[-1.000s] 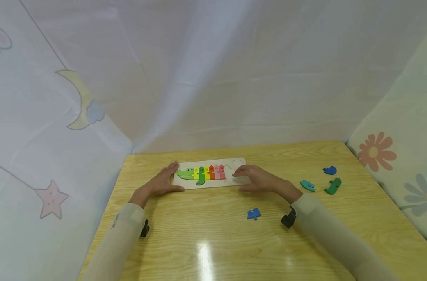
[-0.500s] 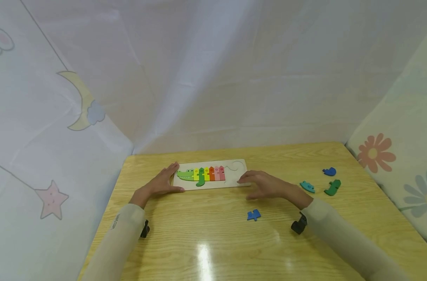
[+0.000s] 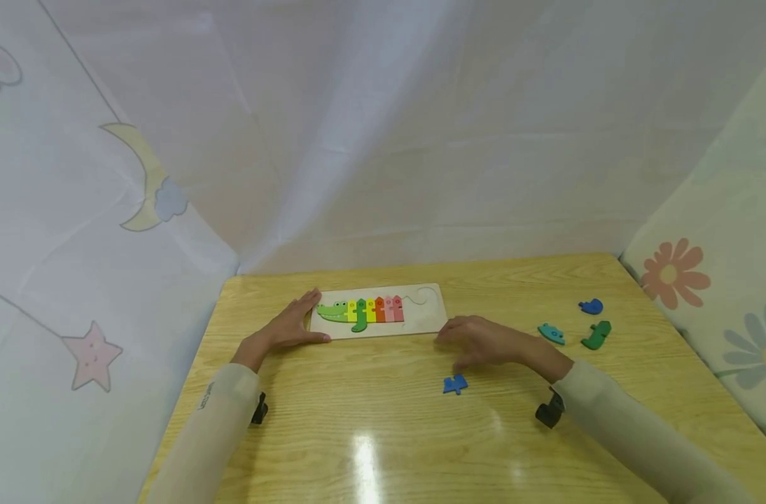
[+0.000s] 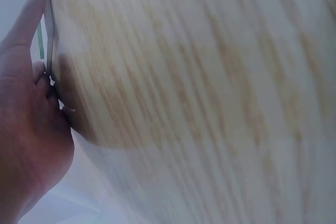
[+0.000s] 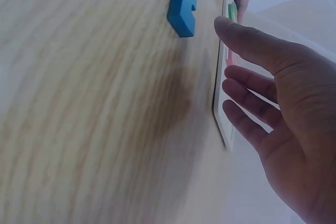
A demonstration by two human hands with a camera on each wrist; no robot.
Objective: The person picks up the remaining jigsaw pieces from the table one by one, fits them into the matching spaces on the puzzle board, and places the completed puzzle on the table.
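Observation:
A wooden crocodile puzzle board [image 3: 424, 319] lies on the table with a green head and several coloured body pieces set in it. Its right part shows bare outlines. My left hand [image 3: 285, 326] rests at the board's left end, fingers along the left edge and thumb at the near edge. Slightly blurred, my right hand [image 3: 482, 341] hovers by the near right corner with loosely bent fingers. In the right wrist view, nothing shows between this hand's thumb and fingertips. A blue puzzle piece [image 3: 455, 384] lies just below the right thumb, apart from it in the right wrist view.
Farther right on the wooden table [image 3: 332, 434] lie a teal piece [image 3: 552, 334], a dark green piece [image 3: 596, 335] and a rounded blue piece [image 3: 591, 306]. A pale cloth backdrop [image 3: 383, 175] stands behind the table's far edge.
My right hand has moved off the board's right part, to the right and nearer, towards the blue piece. My left hand and the puzzle pieces have stayed in place.

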